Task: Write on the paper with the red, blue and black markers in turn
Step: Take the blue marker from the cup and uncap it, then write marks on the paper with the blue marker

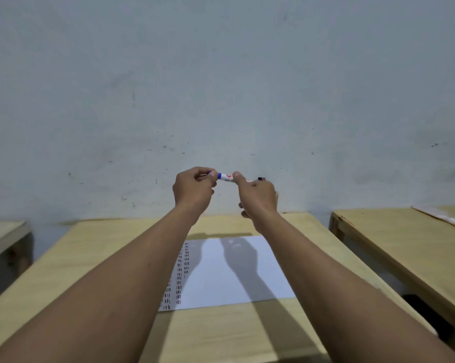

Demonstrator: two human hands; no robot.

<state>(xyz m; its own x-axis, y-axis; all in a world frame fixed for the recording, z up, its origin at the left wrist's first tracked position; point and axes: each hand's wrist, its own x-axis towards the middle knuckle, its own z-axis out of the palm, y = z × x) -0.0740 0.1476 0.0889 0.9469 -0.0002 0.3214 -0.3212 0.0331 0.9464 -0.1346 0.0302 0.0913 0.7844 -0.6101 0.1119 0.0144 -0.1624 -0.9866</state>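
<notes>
Both my hands are raised in front of the wall, above the far end of the desk. My left hand pinches the blue cap end of the blue marker. My right hand grips the marker's white barrel. A small black tip shows just past my right hand; whether it belongs to another marker I cannot tell. The white paper lies flat on the desk below my arms, with rows of short red marks down its left side. No red marker is in view.
The paper rests on a light wooden desk. A second wooden desk stands to the right across a gap, with a pale strip at its far edge. Part of another desk shows at the left. A grey wall rises behind.
</notes>
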